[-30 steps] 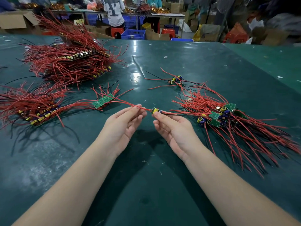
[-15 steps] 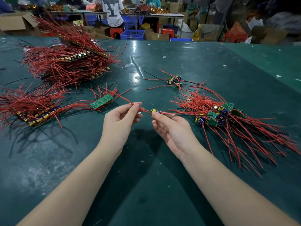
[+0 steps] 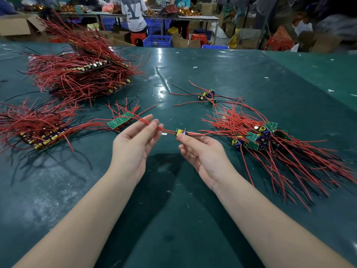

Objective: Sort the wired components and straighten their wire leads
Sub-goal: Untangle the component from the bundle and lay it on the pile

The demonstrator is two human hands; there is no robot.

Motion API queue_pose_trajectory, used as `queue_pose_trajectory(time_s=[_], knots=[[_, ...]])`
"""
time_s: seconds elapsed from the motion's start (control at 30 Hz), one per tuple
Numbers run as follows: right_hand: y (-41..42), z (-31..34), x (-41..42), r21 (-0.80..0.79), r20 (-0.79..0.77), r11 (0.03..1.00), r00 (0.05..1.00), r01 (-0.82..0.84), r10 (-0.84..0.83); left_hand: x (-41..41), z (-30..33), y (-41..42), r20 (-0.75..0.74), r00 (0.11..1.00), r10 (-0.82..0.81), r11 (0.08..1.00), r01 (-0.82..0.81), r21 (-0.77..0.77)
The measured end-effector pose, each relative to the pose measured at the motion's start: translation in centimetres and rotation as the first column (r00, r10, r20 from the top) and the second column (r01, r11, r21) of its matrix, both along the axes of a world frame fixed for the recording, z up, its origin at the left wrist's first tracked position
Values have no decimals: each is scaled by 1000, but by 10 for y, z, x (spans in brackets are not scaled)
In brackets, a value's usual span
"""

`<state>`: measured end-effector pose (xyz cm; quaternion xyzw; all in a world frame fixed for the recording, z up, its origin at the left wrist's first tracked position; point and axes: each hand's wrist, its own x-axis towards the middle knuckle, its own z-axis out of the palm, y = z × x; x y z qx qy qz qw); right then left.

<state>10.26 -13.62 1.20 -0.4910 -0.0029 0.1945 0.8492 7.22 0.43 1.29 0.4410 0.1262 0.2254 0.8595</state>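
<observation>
My right hand pinches a small wired component with a yellow part, held just above the green table. Its red wire leads run left into my left hand, whose thumb and fingers pinch them. An unsorted heap of components with red leads lies right of my right hand. A small green board bundle rests just left of my left hand. Sorted rows of components lie at the far left, and a larger stack sits behind them.
A few loose components lie beyond the hands. Across the table's far edge are blue crates, red stools, cardboard boxes and people at another bench. A second green table adjoins on the right.
My left hand has slid leftward along the red leads, away from the component, and its fingers have opened out slightly. My right hand keeps the component in nearly the same place.
</observation>
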Motion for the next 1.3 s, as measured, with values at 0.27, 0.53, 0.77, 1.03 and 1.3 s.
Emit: queue_pose_trajectory(time_s=[0.27,0.53,0.77,1.03,1.3], knots=[[1,-1,-1,-15,24,1000,1000,-4,4,1,3,4,-24,999,36,997,-34,71],[2,-2,-2,-42,75,999,997,-11,14,1,7,9,-43,999,19,997,-15,78],[3,-3,-3,-58,100,998,995,-18,23,2,11,12,-31,998,58,997,-56,49],[1,-1,-2,-43,67,999,998,12,-9,1,10,22,31,992,119,993,-119,6],[-1,1,1,5,30,1000,1000,6,-6,-2,17,29,-54,998,37,980,-47,-191]])
